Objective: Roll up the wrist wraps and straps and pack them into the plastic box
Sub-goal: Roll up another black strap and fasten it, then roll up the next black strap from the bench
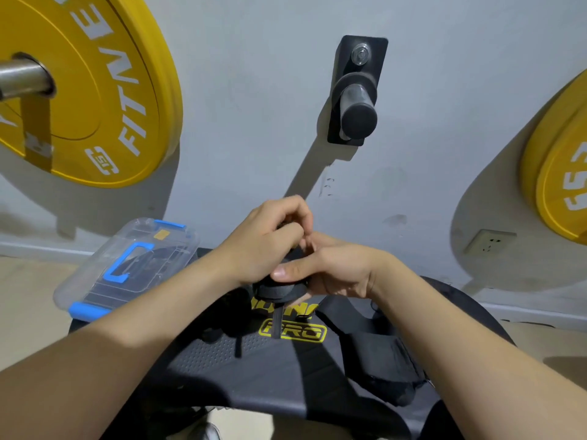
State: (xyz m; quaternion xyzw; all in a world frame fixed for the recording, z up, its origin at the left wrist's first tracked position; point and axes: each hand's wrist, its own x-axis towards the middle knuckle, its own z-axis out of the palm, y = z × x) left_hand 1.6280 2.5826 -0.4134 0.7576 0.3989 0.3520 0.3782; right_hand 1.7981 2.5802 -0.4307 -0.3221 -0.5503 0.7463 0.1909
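Both hands meet over the black bench pad (222, 354). Between them is a black rolled wrist wrap (279, 289). My left hand (270, 239) curls its fingers over the top of the roll. My right hand (333, 268) grips the roll from the right, its thumb laid across the front. A thin black strap end (277, 325) hangs down from the roll. More black wraps and straps (378, 354) lie unrolled on the bench to the right. The clear plastic box (127, 265) with blue latches and a blue handle stands at the left, its lid on.
The bench carries yellow lettering (295, 331). On the grey wall, a yellow weight plate (82, 90) sits on a steel peg at the upper left, another yellow plate (559, 185) at the right, and a bare black peg (355, 100) in the middle. A wall socket (489, 242) is low right.
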